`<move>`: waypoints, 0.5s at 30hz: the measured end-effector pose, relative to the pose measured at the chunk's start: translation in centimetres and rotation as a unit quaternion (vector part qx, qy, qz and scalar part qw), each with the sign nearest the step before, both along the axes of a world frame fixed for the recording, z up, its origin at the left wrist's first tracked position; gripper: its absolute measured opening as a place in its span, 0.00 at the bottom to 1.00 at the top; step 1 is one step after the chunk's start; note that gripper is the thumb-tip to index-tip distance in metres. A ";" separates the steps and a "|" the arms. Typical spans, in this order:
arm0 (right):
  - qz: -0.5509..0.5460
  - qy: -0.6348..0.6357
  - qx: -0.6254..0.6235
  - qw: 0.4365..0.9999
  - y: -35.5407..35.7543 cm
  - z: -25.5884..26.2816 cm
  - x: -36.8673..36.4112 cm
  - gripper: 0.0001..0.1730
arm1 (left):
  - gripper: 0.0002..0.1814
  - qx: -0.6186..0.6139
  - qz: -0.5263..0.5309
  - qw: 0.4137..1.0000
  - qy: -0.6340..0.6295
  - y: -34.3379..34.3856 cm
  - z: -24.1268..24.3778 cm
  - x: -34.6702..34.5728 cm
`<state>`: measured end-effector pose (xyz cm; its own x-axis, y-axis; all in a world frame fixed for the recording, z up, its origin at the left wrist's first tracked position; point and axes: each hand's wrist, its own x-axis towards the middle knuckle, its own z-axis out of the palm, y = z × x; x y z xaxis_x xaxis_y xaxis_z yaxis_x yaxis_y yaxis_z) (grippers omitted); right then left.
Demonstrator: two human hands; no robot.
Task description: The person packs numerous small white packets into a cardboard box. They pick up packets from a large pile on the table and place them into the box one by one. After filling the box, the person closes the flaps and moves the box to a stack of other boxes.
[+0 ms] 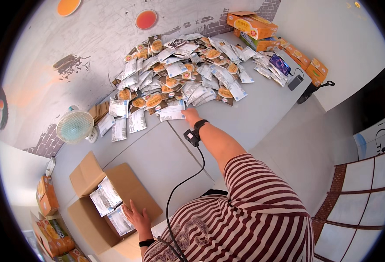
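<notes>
My right hand [190, 117] reaches out to the front of a large heap of foil sachets [179, 70]. Its fingers pinch the right edge of a white-backed sachet [173, 111] lying at the heap's near side. Close to my body, my left hand [137, 216] rests with fingers apart on the inner edge of an open cardboard box [133, 186]. Inside that box, white sachets [105, 196] lie in two groups, printed backs up. The heap mixes silver-white backs with brown fronts bearing orange pictures.
A small mesh-guarded fan [75, 127] stands left of the heap. Orange cartons [253, 26] are stacked at the far right, near a lit phone [280, 65] and a black power bank [295, 82]. More cartons [47, 196] stand at left. A black cable [179, 181] runs from my right wrist device.
</notes>
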<state>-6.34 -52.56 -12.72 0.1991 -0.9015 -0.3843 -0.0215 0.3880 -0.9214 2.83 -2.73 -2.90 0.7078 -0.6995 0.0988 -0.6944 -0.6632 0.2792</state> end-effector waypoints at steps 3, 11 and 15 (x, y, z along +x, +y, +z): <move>0.032 0.000 0.057 0.998 -1.0 0.0 0.8 0.17 | 0.40 0.008 0.007 1.000 0.000 -0.3 0.3 -0.1; 0.130 -0.002 0.106 0.986 1.4 1.9 0.9 0.16 | 0.40 0.006 0.013 1.000 0.009 0.0 0.0 -0.1; 0.156 -0.009 0.058 0.986 1.9 1.2 0.5 0.17 | 0.40 0.011 0.005 1.000 0.013 -0.1 0.2 -0.1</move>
